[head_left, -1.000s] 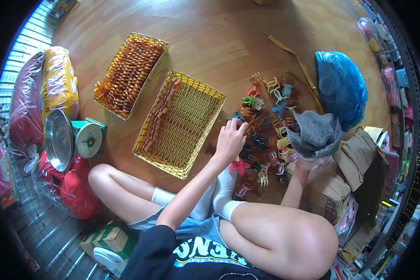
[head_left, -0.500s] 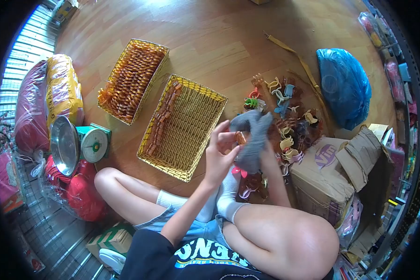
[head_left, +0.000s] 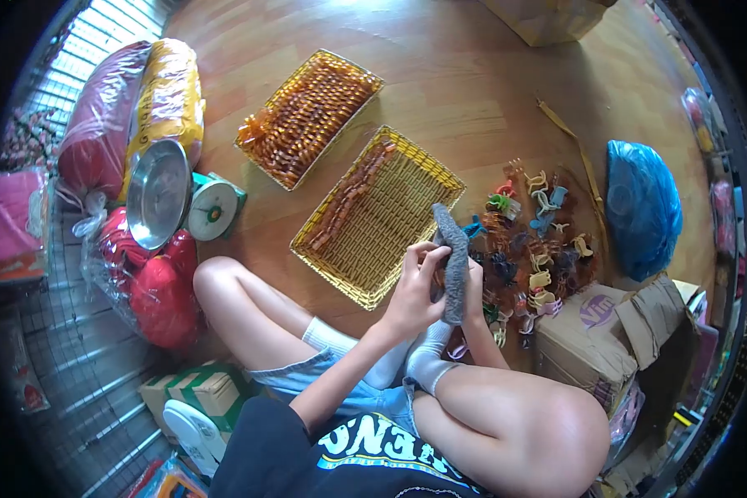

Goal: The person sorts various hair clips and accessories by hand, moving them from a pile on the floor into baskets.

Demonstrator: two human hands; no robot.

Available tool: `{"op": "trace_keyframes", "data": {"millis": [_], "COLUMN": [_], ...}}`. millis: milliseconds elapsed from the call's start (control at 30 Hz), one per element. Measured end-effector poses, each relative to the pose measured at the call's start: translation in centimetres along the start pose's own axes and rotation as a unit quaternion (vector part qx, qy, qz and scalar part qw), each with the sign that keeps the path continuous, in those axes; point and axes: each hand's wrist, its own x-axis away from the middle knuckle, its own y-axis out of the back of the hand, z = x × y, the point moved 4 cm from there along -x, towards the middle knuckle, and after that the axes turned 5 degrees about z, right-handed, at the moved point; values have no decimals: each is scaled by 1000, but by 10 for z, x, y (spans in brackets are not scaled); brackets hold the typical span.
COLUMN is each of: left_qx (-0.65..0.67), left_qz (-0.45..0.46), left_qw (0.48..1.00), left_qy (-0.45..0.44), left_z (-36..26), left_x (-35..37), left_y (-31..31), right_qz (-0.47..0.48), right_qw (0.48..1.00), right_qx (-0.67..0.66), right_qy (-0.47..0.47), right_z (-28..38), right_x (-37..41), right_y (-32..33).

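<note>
My left hand (head_left: 419,290) is closed on a grey cloth (head_left: 454,266) in front of my lap, its fingers bent against the cloth's left side. Behind the cloth, my right hand (head_left: 473,286) grips it from the right, partly hidden. Whether a small clip is inside the cloth cannot be made out. A yellow woven basket (head_left: 378,295) lies just beyond my hands, with a row of brown clips (head_left: 353,195) along its left side. To the right of my hands, many coloured and brown hair clips (head_left: 539,241) are spread on the floor.
Another basket (head_left: 263,168) full of amber clips stands further back. At left are a scale (head_left: 216,210) with a metal pan, and filled bags (head_left: 164,108). On the right are a blue bag (head_left: 643,207), a yellow strap (head_left: 574,137) and a cardboard box (head_left: 585,340).
The view has shifted, so baskets and scale appear further right. The grey cloth has turned from a spread, forked shape to a narrow upright one between my hands. The orange-brown piece between them no longer shows.
</note>
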Motion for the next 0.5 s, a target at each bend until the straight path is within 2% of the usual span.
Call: {"op": "trace_keyframes", "data": {"millis": [33, 67, 133, 200, 233, 267, 333, 400, 467, 500], "left_qx": [47, 93, 60, 74, 44, 44, 8, -6, 196, 244], "left_qz": [23, 45, 52, 59, 12, 9, 15, 13, 53, 55], "left_qw": [999, 995, 997, 992, 997, 997, 992, 994, 967, 957], "left_qy": [0, -1, 2, 83, 56, 57, 128, 113, 151, 149], "left_z": [-1, -2, -1, 4, 0, -1, -4, 10, 31, 31], "left_x": [1, 1, 4, 10, 14, 19, 25, 31, 35, 35], "left_y": [5, 9, 15, 12, 13, 13, 17, 19, 16, 17], "right_qz": [-39, -33, -17, -3, 3, 8, 14, -16, -15, -55], "right_qw": [994, 994, 990, 984, 979, 974, 968, 933, 946, 957], "right_qx": [48, 50, 105, 157, 184, 211, 240, 339, 306, 268], "right_qy": [91, 92, 88, 86, 84, 82, 78, 116, 111, 97], "right_z": [14, 12, 4, -5, -9, -14, -10, -5, -4, -8], "right_x": [3, 5, 6, 6, 6, 6, 8, 12, 16, 17], "right_y": [-17, -17, -13, -8, -6, -3, -9, -17, -29, -33]}}
